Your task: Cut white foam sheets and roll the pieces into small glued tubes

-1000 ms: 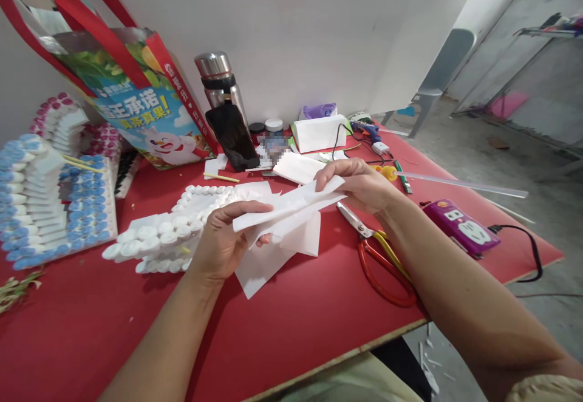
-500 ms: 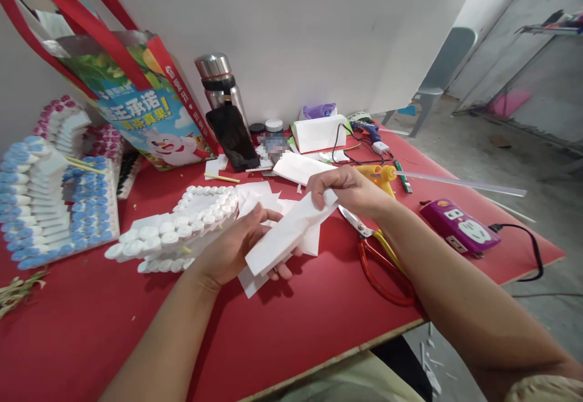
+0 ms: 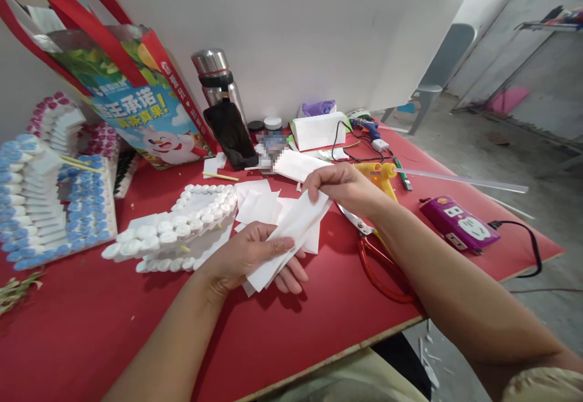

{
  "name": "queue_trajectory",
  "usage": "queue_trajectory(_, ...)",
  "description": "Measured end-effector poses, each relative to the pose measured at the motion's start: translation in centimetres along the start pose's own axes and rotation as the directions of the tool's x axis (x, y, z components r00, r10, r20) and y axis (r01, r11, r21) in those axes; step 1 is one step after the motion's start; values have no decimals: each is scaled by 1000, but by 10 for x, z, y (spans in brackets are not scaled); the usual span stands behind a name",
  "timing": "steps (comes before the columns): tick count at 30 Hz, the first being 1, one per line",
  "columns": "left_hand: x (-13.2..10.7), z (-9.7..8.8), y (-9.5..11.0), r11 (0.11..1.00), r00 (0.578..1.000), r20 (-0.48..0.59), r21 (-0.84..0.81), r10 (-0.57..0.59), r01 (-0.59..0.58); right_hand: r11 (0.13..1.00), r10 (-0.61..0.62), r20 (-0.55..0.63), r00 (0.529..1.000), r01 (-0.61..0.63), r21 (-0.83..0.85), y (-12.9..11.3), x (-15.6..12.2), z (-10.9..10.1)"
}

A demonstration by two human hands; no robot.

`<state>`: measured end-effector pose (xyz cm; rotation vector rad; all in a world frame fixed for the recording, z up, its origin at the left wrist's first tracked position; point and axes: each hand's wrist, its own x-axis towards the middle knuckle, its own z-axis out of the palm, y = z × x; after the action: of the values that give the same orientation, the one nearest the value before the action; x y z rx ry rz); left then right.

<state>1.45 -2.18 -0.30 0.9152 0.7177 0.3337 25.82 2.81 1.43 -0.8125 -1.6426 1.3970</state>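
A folded strip of white paper [image 3: 291, 226] slants between my two hands over the red table. My left hand [image 3: 255, 250] grips its lower part, thumb pressed on top and fingers underneath. At the upper end my right hand [image 3: 337, 186] pinches the strip between thumb and fingers. Loose white paper pieces [image 3: 259, 201] lie on the table behind my left hand. To its left sits a white craft piece [image 3: 168, 232] edged with rolled white paper. Red-handled scissors [image 3: 378, 262] rest beneath my right forearm, partly hidden by it.
A yellow glue gun [image 3: 380, 174] with a clear stick and a purple power strip [image 3: 460, 223] lie on the right. Behind stand a steel flask [image 3: 214, 65], a phone [image 3: 231, 135] and a printed bag [image 3: 150, 104]. Blue-and-white rolled-paper pieces [image 3: 86, 201] are at left.
My left thumb has come down onto the paper strip, which was resting across the fingers. The strip's layers have fanned slightly apart at the lower end. My right hand still pinches the upper end.
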Motion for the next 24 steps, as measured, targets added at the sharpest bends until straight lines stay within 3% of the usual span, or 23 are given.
queue_trajectory(2,0,3,1,998,997,-47,-26,58,-59,988,50,-129,990,-30,150,3,2,-2)
queue_trajectory(4,1,6,3,986,980,-138,-64,141,-151,963,113,-160,981,-69,261,5,4,0)
queue_trajectory(6,4,8,4,971,956,-216,-92,198,-222,953,164,-107,981,-130,275,6,5,7)
queue_trajectory(9,8,11,3,963,942,-251,-96,220,-251,963,185,32,982,-187,192,5,4,25)
queue_trajectory(12,11,13,1,965,944,-237,-77,228,-252,965,184,102,978,-200,171,3,2,38)
queue_trajectory(19,13,11,-4,972,967,-117,-35,228,-233,956,189,-135,973,-151,252,9,5,25)
queue_trajectory(24,11,7,-5,947,949,-31,-62,314,-315,971,138,-217,966,-90,220,12,6,18)
